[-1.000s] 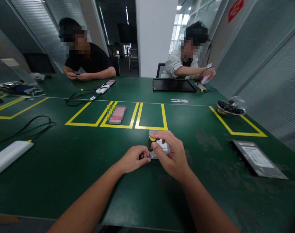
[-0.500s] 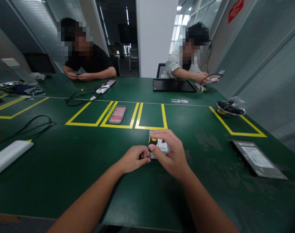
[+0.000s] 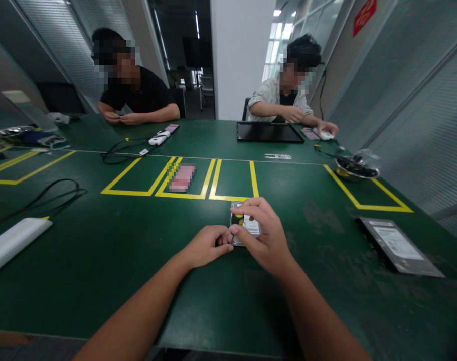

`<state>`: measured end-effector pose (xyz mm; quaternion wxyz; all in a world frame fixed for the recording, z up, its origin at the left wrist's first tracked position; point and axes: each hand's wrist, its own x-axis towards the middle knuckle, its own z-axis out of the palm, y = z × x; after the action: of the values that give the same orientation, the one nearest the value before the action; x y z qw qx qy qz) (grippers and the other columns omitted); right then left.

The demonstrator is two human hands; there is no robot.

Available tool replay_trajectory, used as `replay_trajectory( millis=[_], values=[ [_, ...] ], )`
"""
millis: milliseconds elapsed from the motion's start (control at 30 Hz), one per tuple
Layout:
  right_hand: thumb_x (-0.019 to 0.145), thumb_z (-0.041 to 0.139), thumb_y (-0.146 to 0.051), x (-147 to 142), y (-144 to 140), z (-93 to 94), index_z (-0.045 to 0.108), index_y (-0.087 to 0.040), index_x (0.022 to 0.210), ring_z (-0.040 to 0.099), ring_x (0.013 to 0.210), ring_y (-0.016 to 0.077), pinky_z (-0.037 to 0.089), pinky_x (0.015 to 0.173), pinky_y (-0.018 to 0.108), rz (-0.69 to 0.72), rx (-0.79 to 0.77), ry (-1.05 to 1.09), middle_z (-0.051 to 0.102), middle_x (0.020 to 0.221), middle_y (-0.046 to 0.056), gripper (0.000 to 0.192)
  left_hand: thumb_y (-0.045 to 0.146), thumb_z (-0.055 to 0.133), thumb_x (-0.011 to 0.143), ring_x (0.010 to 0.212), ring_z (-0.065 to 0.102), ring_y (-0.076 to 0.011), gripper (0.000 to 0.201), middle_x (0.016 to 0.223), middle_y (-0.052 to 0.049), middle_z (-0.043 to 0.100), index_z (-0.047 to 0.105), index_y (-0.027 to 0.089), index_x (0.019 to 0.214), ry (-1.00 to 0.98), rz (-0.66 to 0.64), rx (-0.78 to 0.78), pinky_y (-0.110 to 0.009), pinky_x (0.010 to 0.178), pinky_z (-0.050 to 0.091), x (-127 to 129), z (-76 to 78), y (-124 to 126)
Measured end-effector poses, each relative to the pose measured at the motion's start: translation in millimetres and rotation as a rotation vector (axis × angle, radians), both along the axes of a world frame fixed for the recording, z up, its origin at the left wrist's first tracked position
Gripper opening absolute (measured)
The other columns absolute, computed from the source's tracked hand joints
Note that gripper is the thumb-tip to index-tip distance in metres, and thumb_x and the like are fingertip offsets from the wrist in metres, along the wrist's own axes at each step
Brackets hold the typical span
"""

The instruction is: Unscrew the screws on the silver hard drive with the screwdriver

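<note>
A small silver hard drive point(image 3: 250, 225) with a white label lies on the green table point(image 3: 138, 260), just below the yellow taped boxes. My right hand point(image 3: 264, 235) holds a short screwdriver with a yellow and black handle point(image 3: 238, 219) upright on the drive's left side. My left hand point(image 3: 207, 244) rests with curled fingers against the drive's near left corner, beside the screwdriver's tip. The tip itself is hidden by my fingers.
A second drive point(image 3: 399, 245) lies at the right. A metal bowl point(image 3: 356, 169) of small parts sits at the far right. A white bar point(image 3: 13, 240) and black cables point(image 3: 43, 195) lie at the left. Two people sit across the table, with a black tray point(image 3: 269, 133) between them.
My right hand has turned a little on the screwdriver handle. The person at the far right has lowered a hand from the cable to the table.
</note>
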<state>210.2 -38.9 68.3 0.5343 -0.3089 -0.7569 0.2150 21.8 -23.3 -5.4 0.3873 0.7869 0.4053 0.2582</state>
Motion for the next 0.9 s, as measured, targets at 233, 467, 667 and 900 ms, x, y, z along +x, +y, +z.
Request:
replay_trajectory(
  millis=[233,467,667,900],
  values=[
    [0.090,0.055,-0.011,0.9,1.2,1.4,0.065,-0.024,0.115,0.059,0.102,0.0176,0.047,0.090,0.038,0.027,0.026,-0.036,0.067,0.107,0.003,0.030,0.019,0.066,0.082,0.062,0.049,-0.0109,0.009,0.069,0.004,0.055,0.059,0.015,0.079,-0.025,-0.007,-0.012,-0.021,0.057,0.036,0.3,-0.6,0.0],
    [0.081,0.070,-0.017,0.9,2.3,-1.5,0.066,-0.022,0.103,0.058,0.094,0.0167,0.048,0.081,0.033,-0.029,0.019,0.004,0.061,0.099,0.003,0.023,0.020,0.067,0.081,0.062,0.050,-0.0111,0.010,0.069,0.004,0.055,0.058,0.015,0.077,-0.004,0.012,-0.007,-0.022,0.058,0.036,0.5,0.8,0.0],
    [0.088,0.057,-0.012,2.1,1.4,0.8,0.063,-0.023,0.112,0.059,0.098,0.0172,0.046,0.086,0.036,-0.020,0.031,-0.033,0.066,0.104,0.003,0.028,0.021,0.065,0.083,0.061,0.049,-0.0109,0.011,0.068,0.004,0.054,0.058,0.015,0.078,-0.011,-0.006,-0.032,-0.021,0.057,0.036,1.6,3.0,-0.3],
    [0.082,0.070,-0.021,1.4,1.4,-2.2,0.067,-0.022,0.104,0.058,0.093,0.0182,0.047,0.083,0.036,-0.046,0.021,-0.011,0.060,0.098,0.004,0.022,0.023,0.066,0.082,0.064,0.051,-0.0120,0.010,0.071,0.003,0.057,0.059,0.015,0.079,0.032,0.019,-0.007,-0.022,0.059,0.037,0.9,0.8,0.1]
  ],
)
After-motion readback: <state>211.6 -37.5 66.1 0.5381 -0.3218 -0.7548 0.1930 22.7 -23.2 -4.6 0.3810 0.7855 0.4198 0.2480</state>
